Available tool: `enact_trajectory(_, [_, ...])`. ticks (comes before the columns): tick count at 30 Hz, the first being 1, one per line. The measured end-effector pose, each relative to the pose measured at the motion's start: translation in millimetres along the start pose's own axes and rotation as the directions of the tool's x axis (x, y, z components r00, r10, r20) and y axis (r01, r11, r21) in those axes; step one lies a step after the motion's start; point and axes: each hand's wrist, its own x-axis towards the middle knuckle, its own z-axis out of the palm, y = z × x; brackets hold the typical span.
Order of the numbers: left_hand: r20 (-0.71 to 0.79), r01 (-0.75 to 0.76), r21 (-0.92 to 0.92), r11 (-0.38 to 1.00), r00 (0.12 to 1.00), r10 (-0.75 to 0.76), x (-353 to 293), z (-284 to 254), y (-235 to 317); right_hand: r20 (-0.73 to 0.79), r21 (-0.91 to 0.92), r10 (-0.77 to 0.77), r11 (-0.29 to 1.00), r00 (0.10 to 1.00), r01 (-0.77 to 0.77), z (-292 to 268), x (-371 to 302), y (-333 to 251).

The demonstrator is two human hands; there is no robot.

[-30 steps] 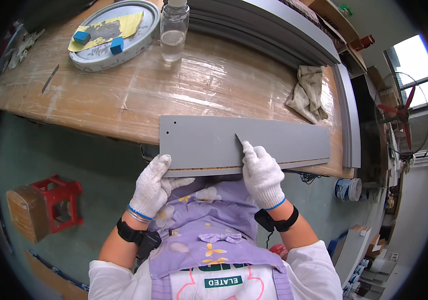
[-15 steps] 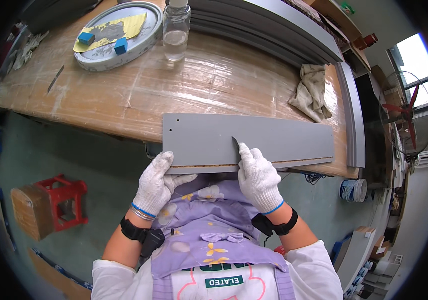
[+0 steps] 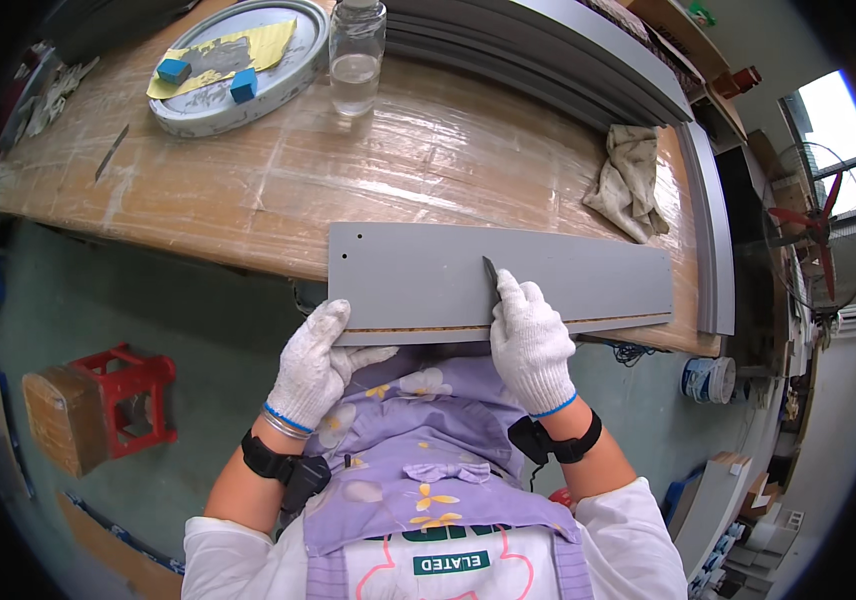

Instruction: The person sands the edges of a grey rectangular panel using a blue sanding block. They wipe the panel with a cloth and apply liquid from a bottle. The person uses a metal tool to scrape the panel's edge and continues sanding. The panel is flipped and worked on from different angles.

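Observation:
A long grey panel (image 3: 418,275) lies flat across the near edge of the table. It has two small holes at its left end and a brown-edged groove along its near side. My left hand (image 3: 316,365), in a white knit glove, grips the panel's near left corner, fingers partly hidden beneath it. In my gloved right hand (image 3: 531,345) is a slim dark knife blade (image 3: 491,270), its pointed end facing away from me over the middle of the panel. Whether the tip touches the surface I cannot tell.
Farther back on the table (image 3: 248,190) are a round lid (image 3: 173,118) bearing yellow sandpaper and two blue blocks, a clear bottle (image 3: 356,80), and a crumpled cloth (image 3: 633,180). Grey profiles (image 3: 548,70) line the back and right. A red stool (image 3: 138,400) stands left on the floor.
My right hand and the knife blade have shifted a little right and slightly away from me over the panel. The left hand keeps its hold on the corner.

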Motion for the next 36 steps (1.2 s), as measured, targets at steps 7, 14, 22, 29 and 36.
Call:
enact_trajectory(7, [-0.015, 0.008, 0.001, 1.0, 1.0, -0.008, 0.7, 3.7, 1.9, 0.146, -0.002, -0.239, 0.97, 0.96, 0.241, 0.7, 1.8, -35.9])
enact_trajectory(14, [0.003, 0.01, 0.009, 1.0, 1.0, -0.01, -1.5, 3.7, 2.2, 0.168, 0.08, -0.278, 0.96, 0.946, 0.268, -4.1, -2.3, -41.3])
enact_trajectory(22, [-0.085, 0.165, -0.125, 0.978, 0.981, -0.176, -20.2, -22.8, 11.9, -0.131, -0.257, 0.411, 0.865, 0.902, -0.432, 6.6, 32.0, 61.3])
enact_trajectory(29, [-0.049, 0.11, -0.387, 0.916, 0.989, -0.139, -27.6, -16.1, -13.5, 0.226, 0.177, -0.504, 0.863, 0.834, 0.473, 24.9, -3.5, -133.7])
enact_trajectory(36, [0.016, 0.181, -0.385, 0.905, 0.982, -0.189, -35.4, -29.1, -9.7, -0.185, 0.021, 0.018, 1.0, 0.983, -0.015, 6.1, 47.2, -42.2])
